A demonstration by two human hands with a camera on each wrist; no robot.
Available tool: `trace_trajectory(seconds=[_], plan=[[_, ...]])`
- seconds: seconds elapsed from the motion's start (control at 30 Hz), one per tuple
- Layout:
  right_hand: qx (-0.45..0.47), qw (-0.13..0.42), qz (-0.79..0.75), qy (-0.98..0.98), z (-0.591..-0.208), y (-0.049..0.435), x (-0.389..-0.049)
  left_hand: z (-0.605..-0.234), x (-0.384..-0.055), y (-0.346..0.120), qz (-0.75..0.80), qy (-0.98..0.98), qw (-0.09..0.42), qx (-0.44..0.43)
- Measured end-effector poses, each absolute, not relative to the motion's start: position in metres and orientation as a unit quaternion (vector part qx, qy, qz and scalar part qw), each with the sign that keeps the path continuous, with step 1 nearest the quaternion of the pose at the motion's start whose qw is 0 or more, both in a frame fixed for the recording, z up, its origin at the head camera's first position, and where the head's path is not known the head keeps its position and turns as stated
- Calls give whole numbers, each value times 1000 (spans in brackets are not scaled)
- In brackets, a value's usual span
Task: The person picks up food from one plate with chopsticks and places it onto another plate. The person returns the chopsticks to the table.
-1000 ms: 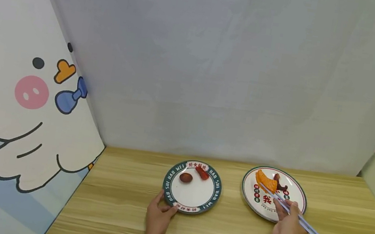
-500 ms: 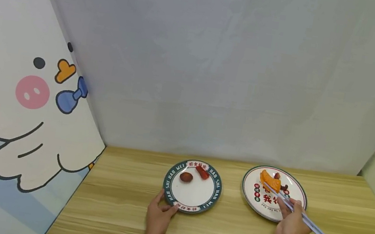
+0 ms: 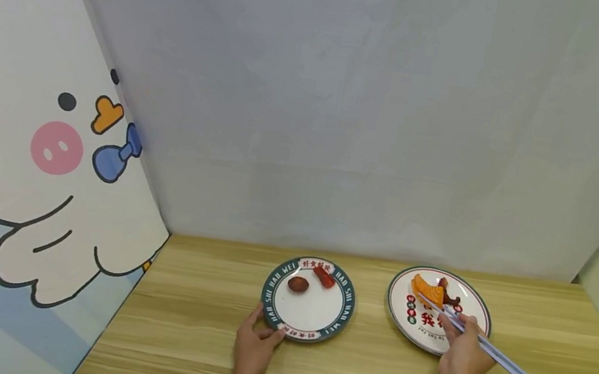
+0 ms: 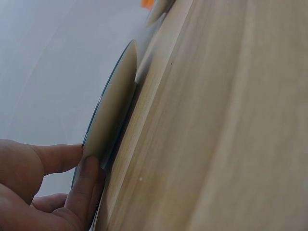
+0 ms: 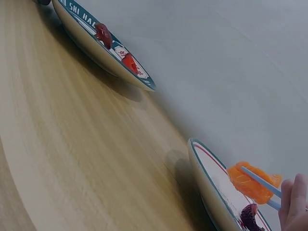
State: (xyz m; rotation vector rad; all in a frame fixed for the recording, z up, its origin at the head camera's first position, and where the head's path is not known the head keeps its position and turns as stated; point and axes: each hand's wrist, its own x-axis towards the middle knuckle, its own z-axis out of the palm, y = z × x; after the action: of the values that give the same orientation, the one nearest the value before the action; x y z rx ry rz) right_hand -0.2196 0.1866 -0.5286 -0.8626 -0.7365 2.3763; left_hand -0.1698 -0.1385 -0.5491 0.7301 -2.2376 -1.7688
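Note:
My right hand holds a pair of pale blue-purple chopsticks. Their tips meet an orange, salmon-like slice over the white plate with red characters. In the right wrist view, one chopstick lies across the face of the orange slice and the other runs below it. A dark red, tentacle-like piece lies beside the slice. My left hand grips the near-left rim of the green-rimmed plate; in the left wrist view, the thumb is at the edge and fingers are against the underside.
On the green-rimmed plate sit a brown oval piece and a red piece. Both plates stand on a wooden table, near its back edge against a pale grey wall. A cartoon panel stands at the left.
The orange slice shifted a little right with the chopsticks, then slightly back left. The chopsticks' rear ends have swung away from the near edge. The left hand and its plate stay put.

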Motion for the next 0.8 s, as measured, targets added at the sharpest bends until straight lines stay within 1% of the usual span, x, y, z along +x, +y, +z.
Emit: trace_trajectory(seconds=[0.17,0.47,0.8], plan=[[-310,253,869,-292,-528,182,-221,-551,-170,-139,-598,-756,105,244],[-307,236,857,-339,-522,179,-221,-552,-168,-140,-605,-755,116,224],[-309,229,828,-409,-524,178,-221,-550,-169,-139,-605,-755,113,226]])
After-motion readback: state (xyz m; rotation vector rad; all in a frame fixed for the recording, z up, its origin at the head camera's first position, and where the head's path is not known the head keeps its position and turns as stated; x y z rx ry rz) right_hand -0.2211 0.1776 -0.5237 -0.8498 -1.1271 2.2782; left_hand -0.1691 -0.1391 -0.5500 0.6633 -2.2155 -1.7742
